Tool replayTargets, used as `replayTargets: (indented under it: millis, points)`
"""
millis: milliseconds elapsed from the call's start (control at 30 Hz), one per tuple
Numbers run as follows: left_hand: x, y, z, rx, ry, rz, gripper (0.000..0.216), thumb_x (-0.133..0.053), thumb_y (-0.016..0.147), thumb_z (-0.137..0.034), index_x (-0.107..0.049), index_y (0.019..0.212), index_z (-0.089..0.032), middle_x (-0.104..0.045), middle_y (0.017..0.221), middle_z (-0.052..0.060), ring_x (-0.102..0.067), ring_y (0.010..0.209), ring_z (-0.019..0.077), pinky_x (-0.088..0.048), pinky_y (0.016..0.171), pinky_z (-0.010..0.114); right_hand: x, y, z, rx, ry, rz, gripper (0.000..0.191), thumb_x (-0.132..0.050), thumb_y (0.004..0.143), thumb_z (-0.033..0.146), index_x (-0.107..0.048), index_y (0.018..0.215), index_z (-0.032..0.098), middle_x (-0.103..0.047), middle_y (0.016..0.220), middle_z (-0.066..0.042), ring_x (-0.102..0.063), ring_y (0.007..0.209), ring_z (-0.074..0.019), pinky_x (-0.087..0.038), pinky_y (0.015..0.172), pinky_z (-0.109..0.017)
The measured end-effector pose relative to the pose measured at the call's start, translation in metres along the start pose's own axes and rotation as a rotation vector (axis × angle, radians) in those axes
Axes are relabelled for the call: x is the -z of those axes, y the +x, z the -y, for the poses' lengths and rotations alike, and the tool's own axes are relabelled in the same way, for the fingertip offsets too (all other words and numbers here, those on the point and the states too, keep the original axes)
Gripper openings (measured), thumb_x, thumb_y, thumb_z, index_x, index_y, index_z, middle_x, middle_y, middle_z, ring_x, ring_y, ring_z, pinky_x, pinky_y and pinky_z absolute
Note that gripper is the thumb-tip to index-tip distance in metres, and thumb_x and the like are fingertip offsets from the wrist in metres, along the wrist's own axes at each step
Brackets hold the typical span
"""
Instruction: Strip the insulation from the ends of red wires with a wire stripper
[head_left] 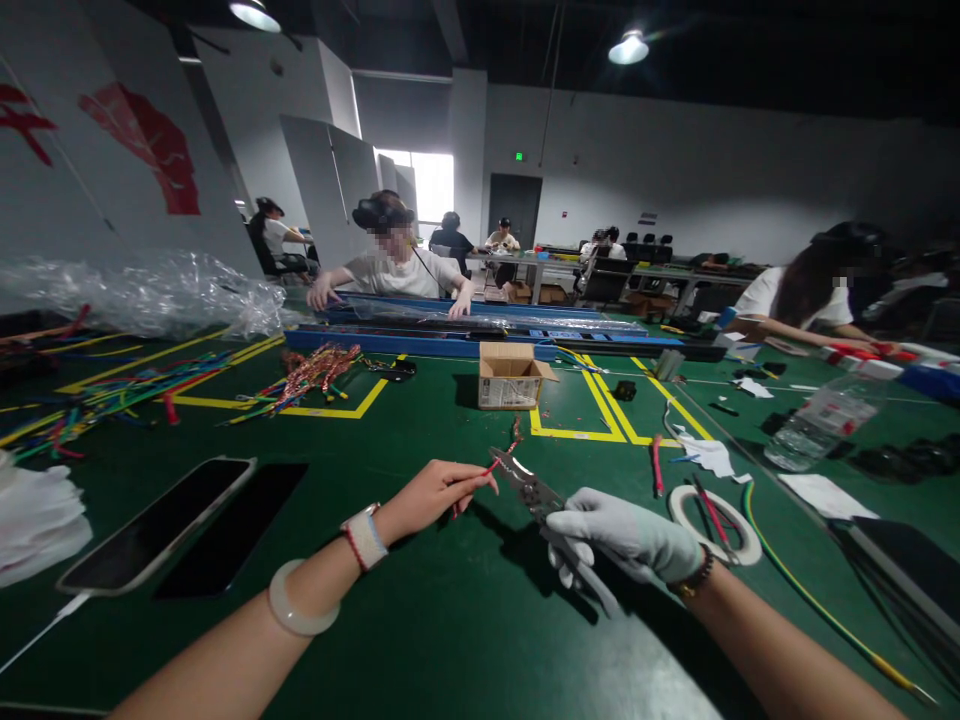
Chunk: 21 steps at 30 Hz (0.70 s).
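Note:
My bare left hand [442,492] pinches a short red wire [493,466] between thumb and fingers, above the green table. Bare copper strands [516,430] show beyond the tool's tip, apparently at the wire's far end. In a grey-white glove, my right hand [611,535] is closed around the handles of a metal wire stripper [529,487]. Its notched jaws meet the red wire just past my left fingertips. Whether the jaws are fully closed on the wire is too small to tell.
An open cardboard box [510,390] stands ahead. Copper wire scraps [322,375] lie left of it. Two phones [161,520] are at my left. A tape roll [679,505], a green-yellow wire [806,590] and a water bottle [817,425] are at right. A co-worker [405,265] sits opposite.

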<state>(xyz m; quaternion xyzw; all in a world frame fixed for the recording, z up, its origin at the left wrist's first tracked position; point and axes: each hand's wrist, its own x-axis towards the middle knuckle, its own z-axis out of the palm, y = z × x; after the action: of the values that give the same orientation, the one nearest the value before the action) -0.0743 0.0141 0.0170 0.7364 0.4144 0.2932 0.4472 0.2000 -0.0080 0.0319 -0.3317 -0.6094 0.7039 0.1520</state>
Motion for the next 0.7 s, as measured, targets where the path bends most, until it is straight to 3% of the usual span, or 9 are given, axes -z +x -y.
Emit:
replayTargets:
  millis: [200, 333, 467, 567, 700]
  points:
    - [0.0, 0.002, 0.003, 0.007, -0.06, 0.009, 0.041, -0.05, 0.089, -0.048, -0.069, 0.098, -0.014, -0.054, 0.058, -0.001, -0.051, 0.053, 0.0119, -0.041, 0.051, 0.02, -0.004, -0.003, 0.0, -0.025, 0.112, 0.049, 0.046, -0.064, 0.077, 0.048, -0.05, 0.052, 0.012, -0.066, 0.07, -0.006, -0.065, 0.061, -0.0161, -0.049, 0.053, -0.023]
    - [-0.001, 0.006, 0.006, 0.026, -0.118, 0.036, 0.039, -0.05, 0.089, -0.048, -0.067, 0.09, -0.013, -0.058, 0.061, 0.0, -0.054, 0.052, 0.0125, -0.043, 0.052, 0.022, -0.01, -0.003, 0.006, -0.029, -0.042, 0.006, 0.049, -0.062, 0.078, 0.053, -0.053, 0.052, 0.012, -0.065, 0.067, -0.006, -0.062, 0.054, -0.0122, -0.044, 0.046, -0.018]
    - [-0.003, 0.012, 0.006, 0.003, -0.106, -0.083, 0.039, -0.052, 0.086, -0.051, -0.067, 0.091, -0.015, -0.065, 0.068, 0.002, -0.06, 0.06, 0.0158, -0.048, 0.057, 0.025, -0.013, -0.001, 0.006, -0.058, -0.308, -0.201, 0.045, -0.056, 0.081, 0.057, -0.061, 0.073, 0.013, -0.062, 0.058, 0.0, -0.048, 0.034, -0.0064, -0.029, 0.031, -0.016]
    - [-0.007, 0.02, 0.003, -0.046, -0.052, -0.194, 0.041, -0.053, 0.084, -0.055, -0.067, 0.089, -0.017, -0.068, 0.072, 0.003, -0.064, 0.069, 0.019, -0.051, 0.068, 0.028, -0.014, 0.0, 0.002, 0.025, -0.456, -0.441, 0.045, -0.056, 0.082, 0.057, -0.058, 0.067, 0.015, -0.055, 0.051, 0.004, -0.044, 0.034, -0.0042, -0.031, 0.034, -0.015]
    - [-0.017, 0.032, -0.002, -0.038, -0.057, -0.271, 0.046, -0.056, 0.08, -0.059, -0.064, 0.099, -0.018, -0.071, 0.082, 0.005, -0.067, 0.079, 0.0235, -0.053, 0.078, 0.033, -0.011, -0.004, 0.0, 0.053, -0.478, -0.527, 0.046, -0.053, 0.084, 0.057, -0.056, 0.065, 0.015, -0.053, 0.05, 0.004, -0.043, 0.035, -0.004, -0.031, 0.036, -0.016]
